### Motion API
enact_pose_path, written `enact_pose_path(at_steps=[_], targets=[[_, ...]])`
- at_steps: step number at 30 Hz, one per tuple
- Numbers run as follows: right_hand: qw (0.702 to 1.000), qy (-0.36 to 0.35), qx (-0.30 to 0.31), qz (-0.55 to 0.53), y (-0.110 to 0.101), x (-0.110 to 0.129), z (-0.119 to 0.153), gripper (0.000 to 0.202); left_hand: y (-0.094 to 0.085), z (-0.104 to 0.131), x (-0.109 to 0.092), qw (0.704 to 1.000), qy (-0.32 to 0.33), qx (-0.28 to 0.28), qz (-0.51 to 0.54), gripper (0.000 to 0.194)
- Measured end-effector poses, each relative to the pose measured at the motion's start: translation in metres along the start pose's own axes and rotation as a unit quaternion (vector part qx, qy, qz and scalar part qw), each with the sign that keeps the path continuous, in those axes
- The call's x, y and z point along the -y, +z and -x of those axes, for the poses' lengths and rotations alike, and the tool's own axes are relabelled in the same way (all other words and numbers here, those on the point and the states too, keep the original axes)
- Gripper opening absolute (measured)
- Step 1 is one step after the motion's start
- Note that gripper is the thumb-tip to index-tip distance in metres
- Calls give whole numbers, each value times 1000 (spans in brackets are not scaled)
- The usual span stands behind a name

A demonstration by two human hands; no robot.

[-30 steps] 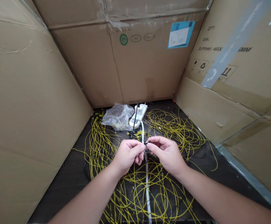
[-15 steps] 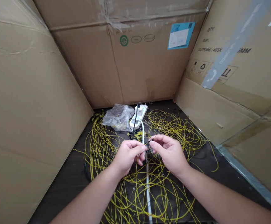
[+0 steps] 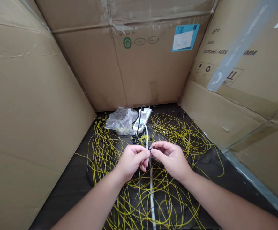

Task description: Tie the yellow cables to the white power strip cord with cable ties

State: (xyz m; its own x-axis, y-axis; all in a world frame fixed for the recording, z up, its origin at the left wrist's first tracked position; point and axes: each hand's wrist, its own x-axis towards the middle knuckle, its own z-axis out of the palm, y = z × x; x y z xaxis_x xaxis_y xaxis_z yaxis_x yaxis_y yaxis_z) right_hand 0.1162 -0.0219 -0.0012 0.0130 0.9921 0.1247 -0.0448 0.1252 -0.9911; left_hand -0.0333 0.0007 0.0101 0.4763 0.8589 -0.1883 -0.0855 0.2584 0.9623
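On the dark tabletop (image 3: 69,188), yellow wires (image 3: 98,139) are spread before and beside the power strip (image 3: 139,127). Nearer than that strip, a small dark piece (image 3: 150,149) is pinched by the right hand (image 3: 172,157); the left hand (image 3: 132,159) is pinched closed, its contents indeterminable. Since half a second ago, the fingertips have been brought closer together; the piece is apparently being worked between them.

Brown cardboard walls (image 3: 148,73) border a dark surface (image 3: 68,188)

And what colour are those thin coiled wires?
The wires are yellow, as the head view shows.
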Motion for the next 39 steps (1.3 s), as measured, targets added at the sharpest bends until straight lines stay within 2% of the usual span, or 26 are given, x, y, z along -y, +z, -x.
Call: enact_pose_path(at_steps=[12,25,31,39], targets=[[999,-18,-33,23,-5,4,0,14,-4,0,2,1000,-15,8,18,20],[1000,6,11,-3,0,0,2,18,-1,1,0,1000,2,3,-10,22],[1000,-15,7,13,-1,3,2,18,0,0,0,1000,-5,-5,-22,20],[1000,-9,-2,29,-3,4,1,16,-2,0,1,1000,1,4,-14,20]])
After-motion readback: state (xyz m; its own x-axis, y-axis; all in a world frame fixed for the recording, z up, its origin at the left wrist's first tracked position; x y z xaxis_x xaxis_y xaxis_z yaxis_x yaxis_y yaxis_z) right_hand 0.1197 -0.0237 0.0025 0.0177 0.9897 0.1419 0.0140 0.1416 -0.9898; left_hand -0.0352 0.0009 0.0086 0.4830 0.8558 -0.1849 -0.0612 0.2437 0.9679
